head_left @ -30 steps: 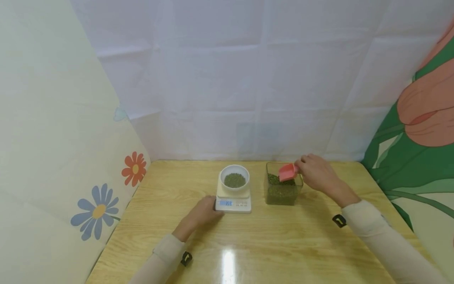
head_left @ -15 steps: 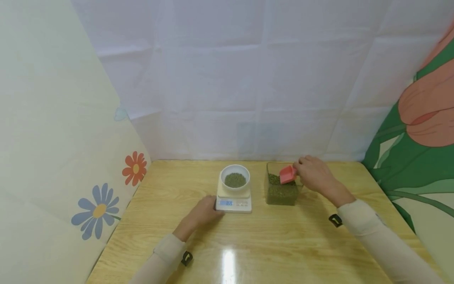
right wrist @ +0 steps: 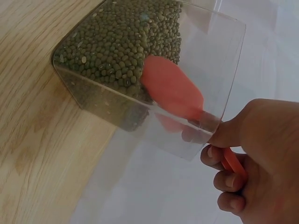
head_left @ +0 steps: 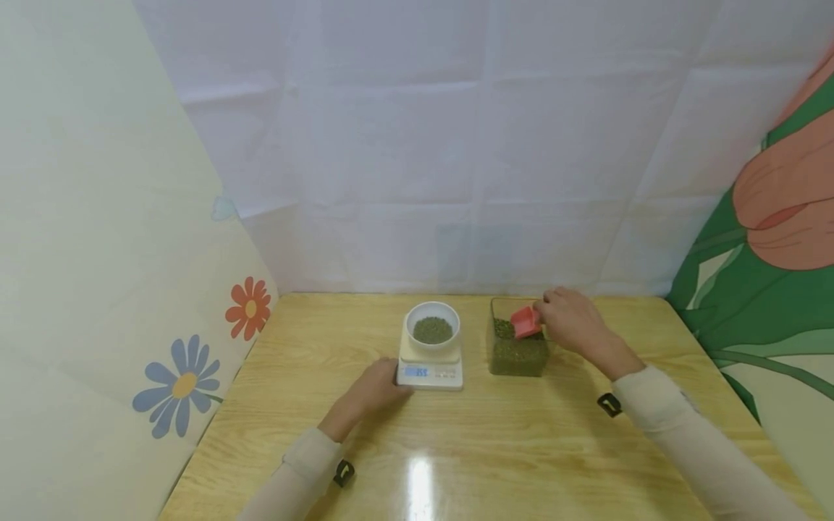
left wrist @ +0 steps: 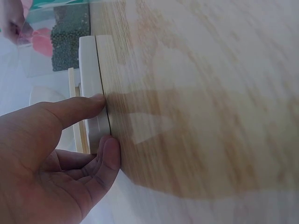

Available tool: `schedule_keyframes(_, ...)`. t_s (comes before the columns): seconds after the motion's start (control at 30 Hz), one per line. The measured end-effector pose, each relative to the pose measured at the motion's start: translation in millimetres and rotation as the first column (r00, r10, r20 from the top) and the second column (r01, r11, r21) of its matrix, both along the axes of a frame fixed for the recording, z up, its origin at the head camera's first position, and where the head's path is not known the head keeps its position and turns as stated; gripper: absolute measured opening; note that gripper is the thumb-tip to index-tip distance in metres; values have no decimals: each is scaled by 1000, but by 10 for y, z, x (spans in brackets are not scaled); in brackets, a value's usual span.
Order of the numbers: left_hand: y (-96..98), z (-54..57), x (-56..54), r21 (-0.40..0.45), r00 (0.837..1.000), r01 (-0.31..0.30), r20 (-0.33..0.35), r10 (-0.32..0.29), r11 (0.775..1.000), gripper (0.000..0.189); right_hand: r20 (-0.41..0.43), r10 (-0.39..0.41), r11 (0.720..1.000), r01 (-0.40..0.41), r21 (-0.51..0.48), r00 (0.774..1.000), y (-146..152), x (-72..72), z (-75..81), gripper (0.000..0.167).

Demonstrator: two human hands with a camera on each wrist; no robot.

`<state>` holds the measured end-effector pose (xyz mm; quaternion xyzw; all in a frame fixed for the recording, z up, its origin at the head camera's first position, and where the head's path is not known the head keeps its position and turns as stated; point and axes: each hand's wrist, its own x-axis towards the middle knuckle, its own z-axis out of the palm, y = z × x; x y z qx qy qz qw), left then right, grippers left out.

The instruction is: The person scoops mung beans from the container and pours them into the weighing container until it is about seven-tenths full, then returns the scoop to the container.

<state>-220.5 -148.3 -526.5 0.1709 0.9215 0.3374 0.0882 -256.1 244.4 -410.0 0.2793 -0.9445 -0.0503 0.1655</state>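
My right hand (head_left: 573, 322) grips the handle of a pink scoop (right wrist: 170, 86) over a clear square container (head_left: 519, 358). The scoop's blade dips inside, its front edge against the green mung beans (right wrist: 112, 44). On the left, a white digital scale (head_left: 430, 375) carries a white bowl (head_left: 447, 310) with more mung beans (head_left: 433, 330) in it. My left hand (head_left: 374, 387) holds the scale's near left corner. In the left wrist view its thumb lies on the front side, and the fingers bend round the corner beside the tabletop.
The scale and container stand apart on a wood-grain table (head_left: 456, 449). A white sheet (head_left: 391, 145) hangs behind its far edge. Flower-printed panels flank the table, one with a blue flower (head_left: 179, 387). The scale's display is lit, its digits blurred.
My right hand has shifted a little left and down with the scoop, which is now turned and lower in the container. The left hand, scale and bowl stay in place.
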Motion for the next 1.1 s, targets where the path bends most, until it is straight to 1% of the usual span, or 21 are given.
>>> schedule_keyframes(0.23,-10,-2,-6,12,1000,5,0,-5,1000,37,1,11,1000,-11,-14,1000,-27,-27,-48,6)
schedule_keyframes(0.37,-9,9,1,14,1000,8,3,-8,1000,36,-10,16,1000,-16,-7,1000,-39,-48,-72,8)
schedule_keyframes(0.6,-12,8,-2,6,1000,14,-4,-14,1000,38,-6,16,1000,-16,-10,1000,-47,-70,-97,6)
schedule_keyframes(0.83,-13,-12,-21,5,1000,15,-6,-15,1000,39,35,1,1000,0,-11,999,-79,-97,-125,12)
schedule_keyframes(1.1,-15,-2,-13,11,1000,18,-4,-18,1000,38,66,-3,1000,5,-27,998,-132,-106,-121,9)
